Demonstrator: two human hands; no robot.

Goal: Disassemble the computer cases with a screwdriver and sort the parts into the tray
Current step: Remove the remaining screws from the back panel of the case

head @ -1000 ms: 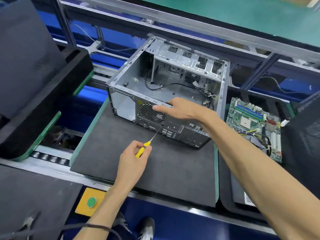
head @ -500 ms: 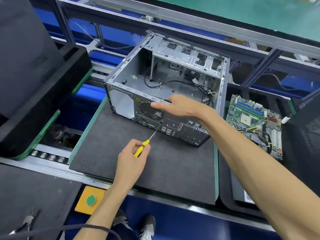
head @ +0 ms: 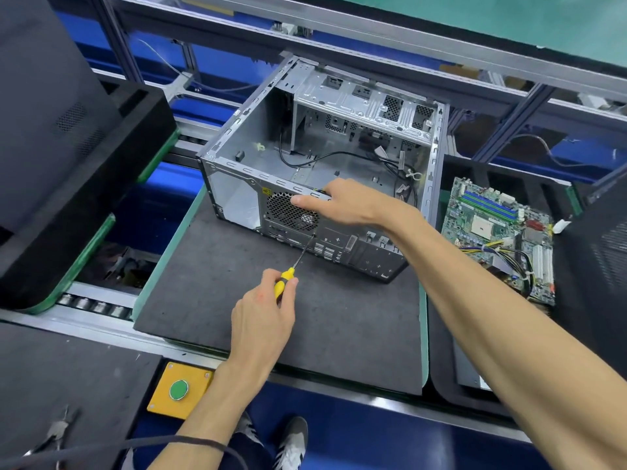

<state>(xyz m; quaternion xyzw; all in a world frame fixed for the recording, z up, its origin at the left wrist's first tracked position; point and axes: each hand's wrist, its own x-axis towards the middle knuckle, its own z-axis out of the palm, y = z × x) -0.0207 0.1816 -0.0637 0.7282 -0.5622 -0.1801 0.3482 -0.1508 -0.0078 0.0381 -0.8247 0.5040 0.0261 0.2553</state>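
Observation:
An open grey metal computer case (head: 244, 137) lies on its side on a dark mat (head: 339, 320), its rear panel facing me. My left hand (head: 263, 313) grips a yellow-handled screwdriver (head: 284, 281), whose tip touches the rear panel just below the round fan grille (head: 285, 215). My right hand (head: 339, 203) rests on the case's upper rear edge, fingers stretched along the rim above the grille. Loose black cables lie inside the case. A green motherboard (head: 498, 228) with attached wires sits in the black tray (head: 444, 351) to the right.
A black foam tray (head: 84, 198) holding a dark side panel stands at the left. A yellow box with a green button (head: 178, 390) is at the bench's front edge. Pliers (head: 56, 432) lie at the bottom left. Aluminium framing runs behind the case.
The screwdriver tip has moved up from the mat side to the rear panel under the fan grille. My right hand stays on the case's top edge.

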